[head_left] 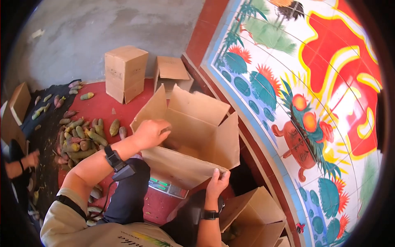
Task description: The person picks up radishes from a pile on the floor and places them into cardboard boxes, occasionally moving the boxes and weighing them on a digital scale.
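Note:
An opened cardboard box [191,136] stands in front of me with its flaps raised. My left hand [151,134] is over its near left side, fingers curled closed toward the inside; I cannot tell what they hold. With thumb and fingers, my right hand [217,183] grips the corner of the box's near flap. Low in the box, a reddish-brown shape is partly hidden by my left hand. Below the box's near side shows a scale [166,187] with green display windows.
Left of my arm lies a heap of elongated green and reddish tubers [80,140] on red flooring [92,113]. A closed carton [125,74] and an open one [173,74] stand behind. Another open box [255,212] is at lower right, beside the tiled mural wall [263,123]. Another person's hand [31,159] shows at left.

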The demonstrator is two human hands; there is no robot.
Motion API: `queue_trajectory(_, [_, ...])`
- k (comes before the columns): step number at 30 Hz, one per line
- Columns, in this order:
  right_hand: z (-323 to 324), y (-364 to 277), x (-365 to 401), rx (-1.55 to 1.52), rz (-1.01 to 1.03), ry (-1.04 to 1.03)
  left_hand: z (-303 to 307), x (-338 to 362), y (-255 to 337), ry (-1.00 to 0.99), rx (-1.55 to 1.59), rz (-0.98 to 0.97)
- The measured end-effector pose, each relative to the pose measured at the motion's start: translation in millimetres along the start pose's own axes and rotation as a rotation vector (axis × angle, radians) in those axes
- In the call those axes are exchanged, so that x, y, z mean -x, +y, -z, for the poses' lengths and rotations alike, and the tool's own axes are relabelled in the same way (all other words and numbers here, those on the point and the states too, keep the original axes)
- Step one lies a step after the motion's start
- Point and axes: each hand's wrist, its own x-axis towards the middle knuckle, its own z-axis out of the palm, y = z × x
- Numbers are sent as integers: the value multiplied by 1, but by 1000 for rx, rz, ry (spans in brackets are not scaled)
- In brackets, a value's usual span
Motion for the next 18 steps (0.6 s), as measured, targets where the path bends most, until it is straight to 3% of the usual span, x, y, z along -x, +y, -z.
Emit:
queue_trajectory(2, [0, -3, 0, 16, 26, 11, 3, 4, 1, 171, -33, -183])
queue_trajectory(10, [2, -15, -1, 21, 15, 3, 28, 55, -4, 279, -74, -205])
queue_trajectory(18, [1, -17, 1, 15, -62, 28, 25, 149, -77, 405, -107, 217])
